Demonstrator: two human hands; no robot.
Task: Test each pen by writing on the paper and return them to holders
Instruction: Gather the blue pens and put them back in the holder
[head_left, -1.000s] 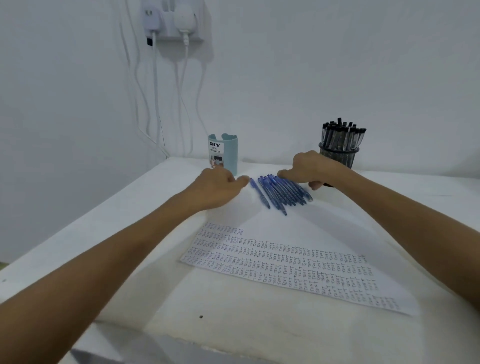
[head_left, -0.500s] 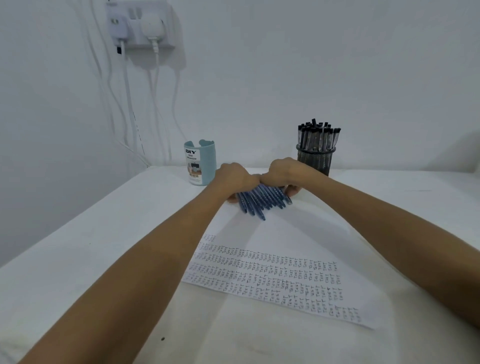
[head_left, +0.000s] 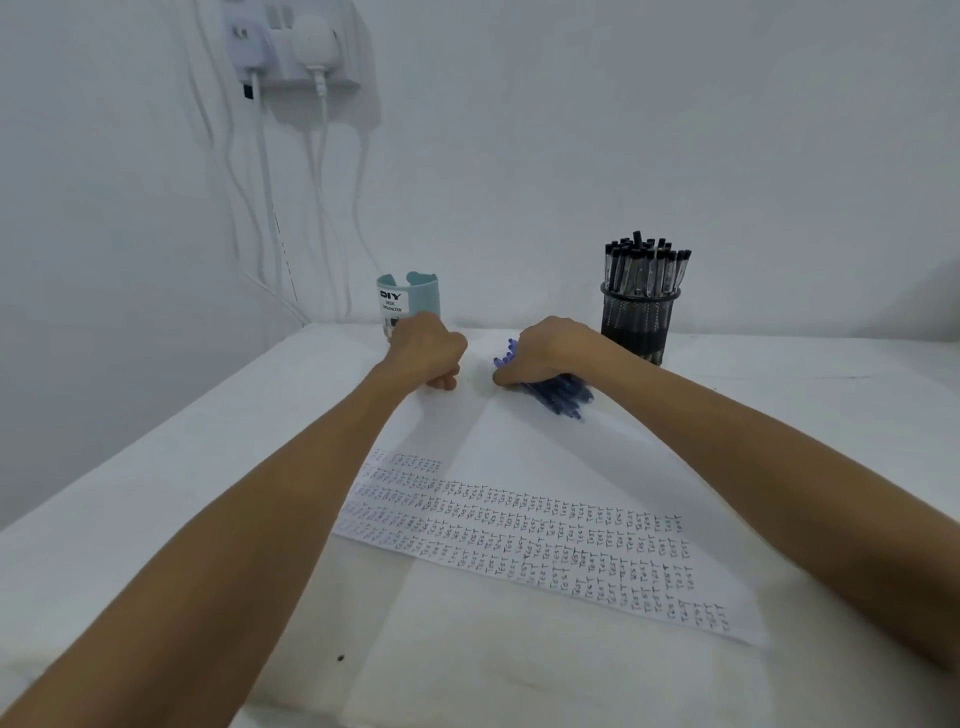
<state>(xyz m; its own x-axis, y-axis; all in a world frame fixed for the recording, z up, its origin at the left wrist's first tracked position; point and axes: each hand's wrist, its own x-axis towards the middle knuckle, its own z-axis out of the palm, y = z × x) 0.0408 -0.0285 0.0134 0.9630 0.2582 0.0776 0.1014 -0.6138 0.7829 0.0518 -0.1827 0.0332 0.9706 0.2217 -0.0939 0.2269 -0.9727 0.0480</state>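
A bunch of several blue pens (head_left: 558, 393) lies at the far end of the paper (head_left: 524, 467), and my right hand (head_left: 550, 351) curls over the bunch and grips it. My left hand (head_left: 426, 351) sits just left of it with fingers curled, knuckles on the table, holding nothing that I can see. The paper carries rows of the written word "TEST". A light blue holder (head_left: 415, 299) stands behind my left hand. A black mesh holder (head_left: 641, 322) full of black pens stands behind my right hand.
The white table (head_left: 156, 493) runs to a wall at the back. A socket with two plugs (head_left: 291, 47) hangs on the wall at upper left, its white cables (head_left: 265, 208) dropping to the table's back left corner.
Both hands pushed the spread blue pens together into one bunch. My left hand has since drawn away to the left, while my right hand keeps hold of the bunch.
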